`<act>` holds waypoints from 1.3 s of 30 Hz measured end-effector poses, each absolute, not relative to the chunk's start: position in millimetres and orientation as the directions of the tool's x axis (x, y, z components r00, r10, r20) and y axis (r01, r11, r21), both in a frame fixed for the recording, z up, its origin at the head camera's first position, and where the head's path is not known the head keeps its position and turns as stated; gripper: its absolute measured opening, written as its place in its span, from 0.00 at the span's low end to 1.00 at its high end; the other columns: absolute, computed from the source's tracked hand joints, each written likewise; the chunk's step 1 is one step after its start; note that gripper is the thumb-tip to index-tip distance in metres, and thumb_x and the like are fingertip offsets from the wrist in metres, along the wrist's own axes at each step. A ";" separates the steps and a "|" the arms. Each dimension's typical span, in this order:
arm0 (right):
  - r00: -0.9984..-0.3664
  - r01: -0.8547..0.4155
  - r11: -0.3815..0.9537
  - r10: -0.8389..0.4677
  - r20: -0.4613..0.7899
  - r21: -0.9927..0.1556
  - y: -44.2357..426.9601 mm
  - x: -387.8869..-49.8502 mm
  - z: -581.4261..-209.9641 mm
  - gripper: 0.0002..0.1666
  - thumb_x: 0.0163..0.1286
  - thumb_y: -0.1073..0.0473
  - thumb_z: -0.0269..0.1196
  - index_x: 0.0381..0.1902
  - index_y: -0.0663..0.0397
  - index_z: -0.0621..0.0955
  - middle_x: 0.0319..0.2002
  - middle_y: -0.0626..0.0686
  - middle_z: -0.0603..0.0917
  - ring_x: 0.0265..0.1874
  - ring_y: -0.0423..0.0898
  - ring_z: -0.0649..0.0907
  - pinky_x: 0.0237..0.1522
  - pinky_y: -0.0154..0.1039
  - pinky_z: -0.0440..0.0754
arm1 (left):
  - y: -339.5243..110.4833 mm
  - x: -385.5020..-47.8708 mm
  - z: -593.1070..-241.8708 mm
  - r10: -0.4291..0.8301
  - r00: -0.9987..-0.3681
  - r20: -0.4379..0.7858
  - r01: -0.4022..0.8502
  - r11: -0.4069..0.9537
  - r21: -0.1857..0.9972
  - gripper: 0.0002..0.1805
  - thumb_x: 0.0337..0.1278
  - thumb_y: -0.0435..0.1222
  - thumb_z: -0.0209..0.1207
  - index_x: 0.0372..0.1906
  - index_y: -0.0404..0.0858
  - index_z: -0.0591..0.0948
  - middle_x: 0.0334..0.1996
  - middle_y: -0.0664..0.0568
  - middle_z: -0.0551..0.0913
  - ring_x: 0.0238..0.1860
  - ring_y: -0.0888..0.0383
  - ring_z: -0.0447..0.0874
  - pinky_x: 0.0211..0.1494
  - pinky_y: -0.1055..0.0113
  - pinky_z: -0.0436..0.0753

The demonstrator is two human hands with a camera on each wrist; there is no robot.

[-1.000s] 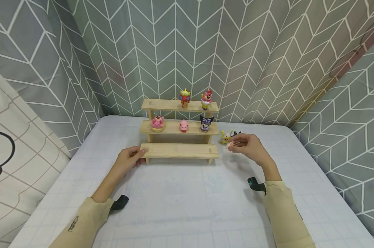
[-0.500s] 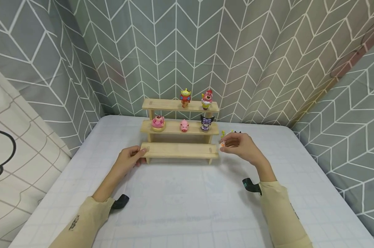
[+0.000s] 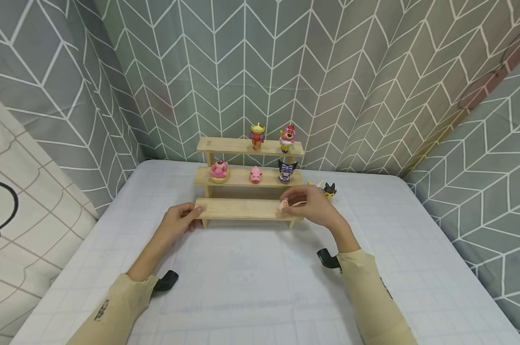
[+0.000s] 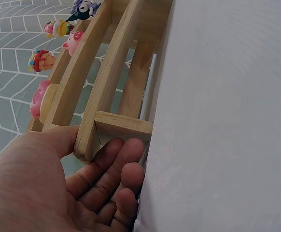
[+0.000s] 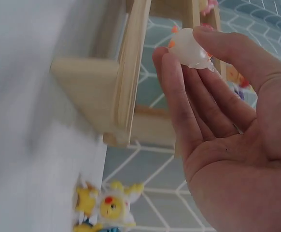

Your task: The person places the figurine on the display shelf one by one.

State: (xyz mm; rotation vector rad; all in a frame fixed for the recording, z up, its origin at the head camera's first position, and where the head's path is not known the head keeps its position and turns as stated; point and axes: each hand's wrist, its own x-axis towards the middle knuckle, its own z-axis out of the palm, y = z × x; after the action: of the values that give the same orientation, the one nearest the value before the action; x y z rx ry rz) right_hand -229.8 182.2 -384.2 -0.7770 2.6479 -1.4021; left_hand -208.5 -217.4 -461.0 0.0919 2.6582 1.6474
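Note:
A three-tier wooden display stand [image 3: 244, 209] stands at the back of the table. Its bottom step's left end is gripped by my left hand [image 3: 177, 223], thumb on top and fingers curled beneath, as the left wrist view shows. With thumb and fingertips, my right hand [image 3: 315, 206] pinches a small whitish figurine [image 5: 189, 50] with orange bits, at the right end of the bottom step. The hand partly covers it in the head view; whether it touches the wood I cannot tell.
An alien figurine [image 3: 257, 136] and a pink bear [image 3: 288, 139] top the stand. Below are a pink figurine [image 3: 219, 172], a pig [image 3: 255, 175] and a black-eared figurine [image 3: 287, 171]. Yellow figurines [image 5: 114, 205] sit on the table right of the stand, partly behind my right hand.
My right hand has carried the whitish figurine leftward, from beside the stand to the bottom step's right end. A dark-eared figurine behind the hand shows more now. My left hand has stayed put.

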 end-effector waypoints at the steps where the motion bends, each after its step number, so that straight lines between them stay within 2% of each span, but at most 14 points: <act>1: -0.872 -0.406 0.455 -0.452 0.188 -0.793 177.5 -230.0 -383.9 0.15 0.63 0.62 0.77 0.48 0.55 0.88 0.46 0.55 0.89 0.46 0.51 0.89 0.52 0.46 0.87 | -217.6 -208.5 -461.0 0.056 -0.998 0.020 0.043 0.444 0.895 0.23 0.77 0.51 0.60 0.42 0.32 0.82 0.24 0.52 0.83 0.27 0.60 0.77 0.31 0.69 0.75; 8: -0.857 -0.408 0.412 -0.481 0.187 -0.815 147.2 -233.3 -384.2 0.16 0.62 0.65 0.78 0.47 0.58 0.88 0.45 0.58 0.90 0.45 0.52 0.90 0.51 0.49 0.87 | -217.6 -208.7 -460.9 0.060 -0.998 0.021 0.045 0.445 0.894 0.22 0.78 0.50 0.59 0.41 0.32 0.81 0.25 0.52 0.83 0.27 0.60 0.77 0.31 0.69 0.75; 26: -0.837 -0.414 0.389 -0.519 0.176 -0.823 67.0 -237.2 -391.0 0.15 0.62 0.64 0.77 0.46 0.54 0.87 0.41 0.53 0.90 0.43 0.48 0.90 0.47 0.38 0.88 | -214.4 -209.6 -461.5 0.059 -0.998 0.031 0.054 0.442 0.895 0.20 0.78 0.47 0.60 0.41 0.32 0.81 0.24 0.52 0.83 0.26 0.60 0.76 0.29 0.70 0.74; 39: -0.804 -0.486 0.375 -0.546 0.235 -0.789 24.9 -241.1 -398.5 0.13 0.63 0.66 0.77 0.45 0.55 0.88 0.41 0.53 0.90 0.41 0.44 0.88 0.49 0.37 0.87 | -217.2 -209.2 -463.0 0.064 -0.997 0.033 0.057 0.427 0.903 0.20 0.78 0.47 0.59 0.40 0.32 0.82 0.25 0.53 0.84 0.25 0.61 0.76 0.29 0.70 0.74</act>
State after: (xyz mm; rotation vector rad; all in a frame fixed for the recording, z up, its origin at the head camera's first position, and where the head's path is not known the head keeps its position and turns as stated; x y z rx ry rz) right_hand -241.1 24.9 -398.5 -0.9577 2.5510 -1.4291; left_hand -209.2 -217.2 -463.0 0.1121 2.6481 1.6753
